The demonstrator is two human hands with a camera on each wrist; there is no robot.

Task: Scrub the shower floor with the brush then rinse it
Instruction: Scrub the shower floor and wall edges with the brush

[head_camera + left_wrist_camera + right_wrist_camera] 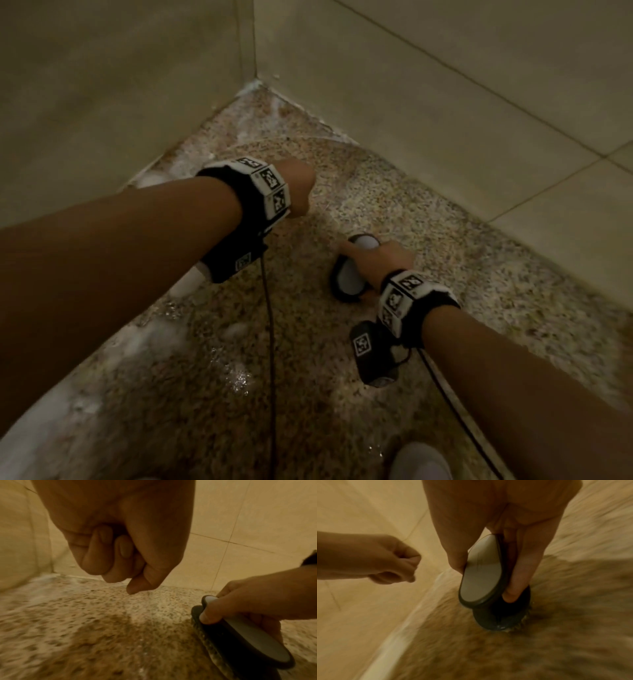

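My right hand grips a dark scrub brush with a pale oval top, its bristles down on the wet speckled shower floor. In the right wrist view the thumb and fingers clamp the brush handle from both sides. The left wrist view shows the same brush at the lower right. My left hand hovers above the floor to the brush's left, curled into a loose fist holding nothing.
Beige tiled walls meet in a corner just beyond the hands. White foam lies along the floor's left edge and in the corner. A white shoe stands at the bottom. Black cables hang from both wristbands.
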